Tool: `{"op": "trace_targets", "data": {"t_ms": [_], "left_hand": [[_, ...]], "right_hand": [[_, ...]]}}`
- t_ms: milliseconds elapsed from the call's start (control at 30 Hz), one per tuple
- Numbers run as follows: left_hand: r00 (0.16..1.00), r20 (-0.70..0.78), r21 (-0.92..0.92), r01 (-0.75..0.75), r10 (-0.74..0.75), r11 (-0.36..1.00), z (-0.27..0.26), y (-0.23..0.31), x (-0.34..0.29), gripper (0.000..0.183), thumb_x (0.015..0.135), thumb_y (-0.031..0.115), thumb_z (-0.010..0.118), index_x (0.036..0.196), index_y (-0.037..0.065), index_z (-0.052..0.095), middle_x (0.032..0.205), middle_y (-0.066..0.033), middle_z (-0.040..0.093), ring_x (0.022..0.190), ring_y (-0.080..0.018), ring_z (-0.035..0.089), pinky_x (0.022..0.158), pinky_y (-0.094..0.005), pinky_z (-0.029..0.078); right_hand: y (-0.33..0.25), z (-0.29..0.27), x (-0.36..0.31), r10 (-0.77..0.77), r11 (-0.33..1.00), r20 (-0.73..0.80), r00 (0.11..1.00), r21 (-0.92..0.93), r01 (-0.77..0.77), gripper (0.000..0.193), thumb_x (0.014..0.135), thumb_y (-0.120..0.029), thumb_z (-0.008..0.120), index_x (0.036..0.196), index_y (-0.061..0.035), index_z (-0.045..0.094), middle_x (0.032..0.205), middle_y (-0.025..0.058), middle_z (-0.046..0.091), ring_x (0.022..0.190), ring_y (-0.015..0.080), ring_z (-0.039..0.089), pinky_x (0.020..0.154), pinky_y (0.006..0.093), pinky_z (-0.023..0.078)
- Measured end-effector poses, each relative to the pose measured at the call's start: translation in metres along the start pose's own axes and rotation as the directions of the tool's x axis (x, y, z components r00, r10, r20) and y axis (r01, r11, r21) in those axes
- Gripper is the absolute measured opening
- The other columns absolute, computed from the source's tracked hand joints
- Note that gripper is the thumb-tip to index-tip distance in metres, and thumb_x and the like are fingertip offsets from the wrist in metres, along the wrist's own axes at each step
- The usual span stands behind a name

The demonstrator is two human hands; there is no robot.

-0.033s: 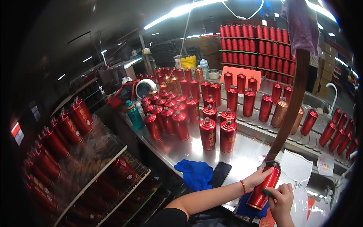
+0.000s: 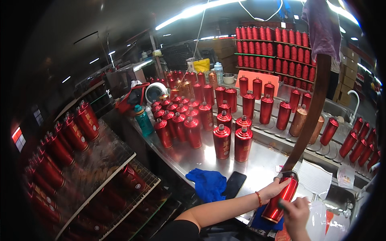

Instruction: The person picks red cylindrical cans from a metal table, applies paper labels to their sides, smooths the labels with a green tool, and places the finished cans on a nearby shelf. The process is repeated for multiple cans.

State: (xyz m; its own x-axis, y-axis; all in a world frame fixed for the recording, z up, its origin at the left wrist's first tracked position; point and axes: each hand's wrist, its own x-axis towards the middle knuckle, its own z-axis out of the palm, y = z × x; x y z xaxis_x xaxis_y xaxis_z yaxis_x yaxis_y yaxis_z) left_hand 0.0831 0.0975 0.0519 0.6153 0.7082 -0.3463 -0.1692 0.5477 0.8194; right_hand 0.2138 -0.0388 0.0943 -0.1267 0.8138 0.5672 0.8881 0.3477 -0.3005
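Observation:
A shiny red bottle lies tilted at the table's lower right, its neck pointing up and away from me. Near the neck end my left hand is wrapped round it, a beaded bracelet on the wrist. Beside the bottle's lower part, my right hand is closed and blurred by motion. A small dark green thing shows at its fingertips, against the bottle; I cannot make out its kind. Under the bottle lies a blue cloth. The bottle's top comes close to the foot of a brown post.
Several red bottles stand on the metal table. A crumpled blue cloth and a black phone lie left of my forearm. A rack of bottles stands at left; a small sink is at right.
My right hand has shifted slightly along the bottle and turned blurry. The left hand keeps its hold on the bottle.

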Motion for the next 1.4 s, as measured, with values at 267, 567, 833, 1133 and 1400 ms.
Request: {"op": "trace_targets", "data": {"t_ms": [267, 567, 833, 1133, 1400], "left_hand": [[0.996, -0.078, 0.083, -0.041, 0.047, 0.996, 0.000, -0.001, -0.007, 0.084, 0.094, 0.054, 0.066, 0.143, -0.003, 0.028, 0.117, -0.0188, 0.062, 0.095, -0.0203, 0.069, 0.077, -0.0318, 0.060], [0.994, -0.056, 0.099, -0.093, 0.099, 0.991, -0.001, -0.006, 0.006, 0.089, 0.089, 0.053, 0.074, 0.137, -0.007, 0.028, 0.107, -0.0211, 0.064, 0.082, -0.0218, 0.072, 0.070, -0.0350, 0.062], [0.996, 0.068, -0.054, -0.046, 0.050, 0.997, -0.002, -0.002, 0.008, 0.072, 0.091, 0.054, 0.071, 0.131, 0.000, 0.044, 0.108, -0.0141, 0.066, 0.090, -0.0185, 0.071, 0.078, -0.0342, 0.061], [0.925, 0.358, -0.284, -0.020, 0.125, 0.959, -0.009, 0.004, -0.036, 0.046, 0.097, 0.055, 0.060, 0.118, 0.014, 0.064, 0.101, -0.0025, 0.070, 0.086, -0.0114, 0.068, 0.077, -0.0300, 0.057], [0.082, -0.243, 0.774, -0.585, 0.966, 0.244, -0.077, 0.142, -0.354, 0.048, 0.099, 0.030, 0.068, 0.137, 0.006, 0.050, 0.130, -0.0064, 0.054, 0.121, -0.0163, 0.052, 0.107, -0.0325, 0.042]], "right_hand": [[0.019, -0.014, 0.009, 0.418, 0.823, -0.032, 0.908, 0.436, -0.363, 0.017, 0.075, 0.001, 0.075, 0.092, -0.0029, 0.074, 0.075, 0.0064, 0.061, 0.071, 0.0185, 0.056, 0.064, 0.0303, 0.043], [0.023, -0.011, -0.037, 0.278, 0.813, 0.127, 0.952, 0.497, -0.304, 0.018, 0.077, -0.003, 0.076, 0.095, -0.0008, 0.074, 0.075, 0.0058, 0.063, 0.072, 0.0155, 0.062, 0.066, 0.0287, 0.047], [0.038, -0.007, -0.033, 0.379, 0.652, 0.264, 0.887, 0.604, -0.458, 0.017, 0.078, -0.003, 0.078, 0.094, 0.0001, 0.073, 0.073, 0.0073, 0.063, 0.070, 0.0187, 0.061, 0.066, 0.0317, 0.049], [0.037, -0.064, -0.006, 0.342, 0.766, 0.210, 0.916, 0.501, -0.402, 0.019, 0.089, -0.013, 0.072, 0.103, 0.0001, 0.072, 0.091, 0.0039, 0.068, 0.083, 0.0135, 0.062, 0.074, 0.0284, 0.050], [0.127, -0.061, -0.032, 0.218, 0.821, 0.100, 0.971, 0.519, -0.238, 0.020, 0.090, -0.006, 0.076, 0.108, 0.0021, 0.072, 0.101, 0.0100, 0.073, 0.089, 0.0153, 0.066, 0.080, 0.0276, 0.053]]}}
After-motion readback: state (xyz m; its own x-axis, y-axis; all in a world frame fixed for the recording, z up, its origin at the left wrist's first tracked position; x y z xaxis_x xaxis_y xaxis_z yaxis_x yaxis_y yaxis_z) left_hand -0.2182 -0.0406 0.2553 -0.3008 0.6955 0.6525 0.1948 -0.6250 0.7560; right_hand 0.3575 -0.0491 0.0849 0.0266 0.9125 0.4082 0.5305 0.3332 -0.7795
